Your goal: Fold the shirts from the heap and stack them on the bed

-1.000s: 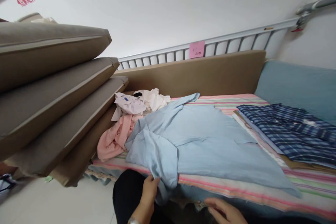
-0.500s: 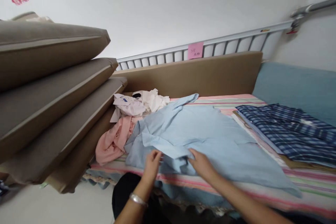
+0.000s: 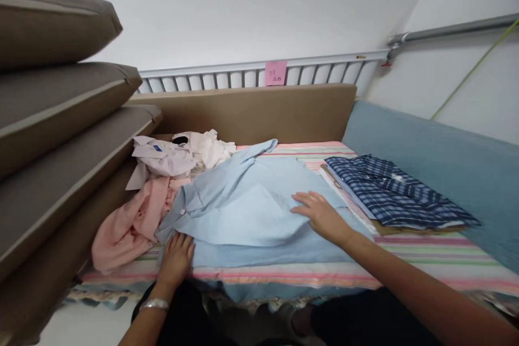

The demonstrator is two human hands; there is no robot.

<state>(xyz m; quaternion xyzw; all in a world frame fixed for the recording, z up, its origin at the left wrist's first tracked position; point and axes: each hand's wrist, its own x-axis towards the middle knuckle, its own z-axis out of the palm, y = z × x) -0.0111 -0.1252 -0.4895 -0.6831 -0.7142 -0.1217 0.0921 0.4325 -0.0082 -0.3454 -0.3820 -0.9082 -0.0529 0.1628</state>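
The light blue shirt (image 3: 243,221) lies spread across the middle of the bed, and the clock is read around it, with 12 at the wall. At 8 o'clock the person's left hand (image 3: 177,253) lies palm down on the shirt's near left corner, its grip relaxed and flat, fingers long. At 3 o'clock the right hand (image 3: 321,213) is over the shirt's right part with a wide grip, fingers spread; whether the palm presses the cloth or hovers just above it is hard to tell from here.

A narrow strip of striped sheet (image 3: 284,274) runs along the bed's edge at 6 o'clock, between that edge and the shirt. The broadest stretch of visible sheet is at 4 o'clock, before the plaid shirt (image 3: 389,192), which lies flat at 3 o'clock, just beside the blue one. One blue sleeve points to 12 o'clock, its end near the brown padded board (image 3: 263,113).

The left side is tighter: a crumpled pink garment (image 3: 133,227) meets the blue shirt at 9 o'clock, a pale lilac shirt (image 3: 162,157) lies at 10, and white clothing (image 3: 208,147) at 11. Beyond them, at 9 to 10 o'clock, thick stacked cushions (image 3: 77,167) lean over the bed.
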